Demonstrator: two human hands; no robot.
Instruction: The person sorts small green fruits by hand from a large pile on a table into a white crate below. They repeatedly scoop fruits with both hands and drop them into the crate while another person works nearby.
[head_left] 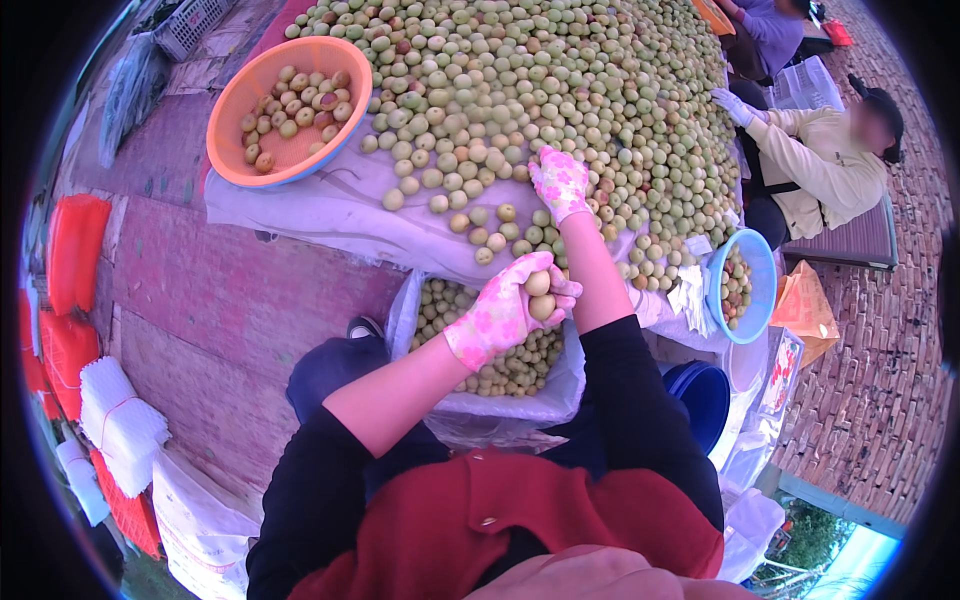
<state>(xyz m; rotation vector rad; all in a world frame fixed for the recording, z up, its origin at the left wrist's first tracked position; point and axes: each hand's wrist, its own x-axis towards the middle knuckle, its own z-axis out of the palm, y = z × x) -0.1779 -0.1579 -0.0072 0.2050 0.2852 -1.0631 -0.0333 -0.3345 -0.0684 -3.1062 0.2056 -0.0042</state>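
My left hand (497, 312), in a white glove with pink flowers, is closed around pale jujubes (538, 284); two show between the fingers. It hangs over a crate (402, 312) lined with clear plastic and partly filled with jujubes. Ahead of it, my right hand (561, 184), gloved alike, reaches into the near edge of a wide heap of green jujubes (500, 80). Its fingers bend down among the fruit, and what they grip is hidden. The heap lies on a pale cloth (300, 218).
An orange basin (222, 135) with browner jujubes stands at left; a blue basin (765, 295) with more stands at right. Below that is a dark blue bucket (705, 405). Two people sit along the heap's right side. Red mesh bags (78, 250) lie far left.
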